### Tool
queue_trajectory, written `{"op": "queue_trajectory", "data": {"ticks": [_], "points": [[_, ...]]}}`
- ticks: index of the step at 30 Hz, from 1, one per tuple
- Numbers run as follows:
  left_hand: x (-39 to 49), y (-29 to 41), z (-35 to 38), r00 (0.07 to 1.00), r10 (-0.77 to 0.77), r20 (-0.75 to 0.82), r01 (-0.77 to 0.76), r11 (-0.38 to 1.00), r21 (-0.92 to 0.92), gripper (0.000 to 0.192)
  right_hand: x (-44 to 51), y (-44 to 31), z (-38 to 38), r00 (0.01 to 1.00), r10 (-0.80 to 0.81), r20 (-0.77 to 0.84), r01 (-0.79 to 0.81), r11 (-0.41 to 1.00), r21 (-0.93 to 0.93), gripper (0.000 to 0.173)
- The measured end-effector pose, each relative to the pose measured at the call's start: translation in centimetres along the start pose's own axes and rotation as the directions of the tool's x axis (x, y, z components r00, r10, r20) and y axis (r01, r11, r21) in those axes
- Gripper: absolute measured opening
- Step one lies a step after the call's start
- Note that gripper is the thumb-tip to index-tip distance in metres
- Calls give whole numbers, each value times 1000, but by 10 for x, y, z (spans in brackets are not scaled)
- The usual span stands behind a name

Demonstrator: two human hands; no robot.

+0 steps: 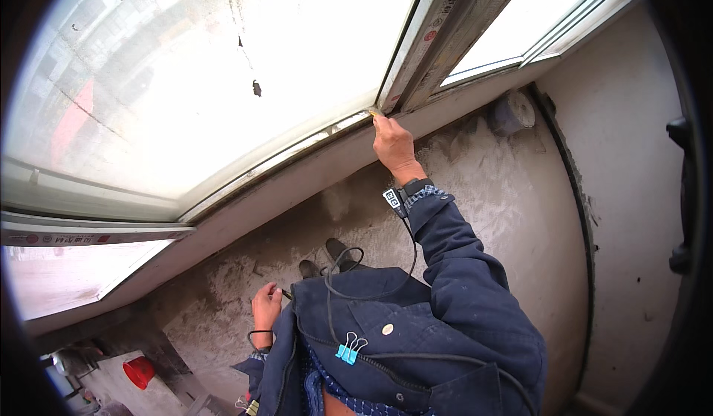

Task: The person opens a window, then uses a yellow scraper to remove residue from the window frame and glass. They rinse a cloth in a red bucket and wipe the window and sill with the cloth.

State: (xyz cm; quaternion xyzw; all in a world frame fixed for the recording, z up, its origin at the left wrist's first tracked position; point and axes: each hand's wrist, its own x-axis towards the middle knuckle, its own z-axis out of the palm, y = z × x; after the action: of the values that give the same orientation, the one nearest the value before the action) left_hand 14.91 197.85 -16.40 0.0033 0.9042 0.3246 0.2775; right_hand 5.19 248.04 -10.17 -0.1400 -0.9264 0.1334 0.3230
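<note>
My right hand (392, 142) reaches up to the lower corner of a large window pane (267, 115). A small yellow-tipped tool (373, 114) is pinched in its fingers, mostly hidden by them. The tip meets the bottom window frame (301, 147), where the sill strip joins an upright frame post (418, 43). Low beside my jacket, my left hand (267, 307) has curled fingers. A dark slim object (286, 293) shows at its fingertips; its kind is unclear.
A cable (412, 249) runs from a wrist device (394, 201) to my jacket. A roll (513, 112) stands by the wall on the dusty concrete floor (473, 165). Lower left is a red bucket (138, 372). Another frame bar (100, 235) crosses at left.
</note>
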Motion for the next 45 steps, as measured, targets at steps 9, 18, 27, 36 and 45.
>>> {"op": "queue_trajectory", "data": {"ticks": [9,18,27,36,45], "points": [[2,-3,2,1000,20,-13,-20,999,35,35,-2,6,-3,996,17,-91,-13,999,42,12],[-4,-7,4,999,44,-28,-44,999,25,36,8,-3,-5,996,60,-64,-53,993,102,14],[-9,-41,20,997,-44,-59,43,999,-17,36,12,-2,-2,994,100,45,-105,986,127,15],[-22,-101,43,991,-134,3,133,983,-124,29,15,1,-2,993,113,27,-116,977,176,15],[-31,-119,51,968,-247,46,249,917,-311,25,17,-2,-1,997,71,13,-72,983,166,12]]}}
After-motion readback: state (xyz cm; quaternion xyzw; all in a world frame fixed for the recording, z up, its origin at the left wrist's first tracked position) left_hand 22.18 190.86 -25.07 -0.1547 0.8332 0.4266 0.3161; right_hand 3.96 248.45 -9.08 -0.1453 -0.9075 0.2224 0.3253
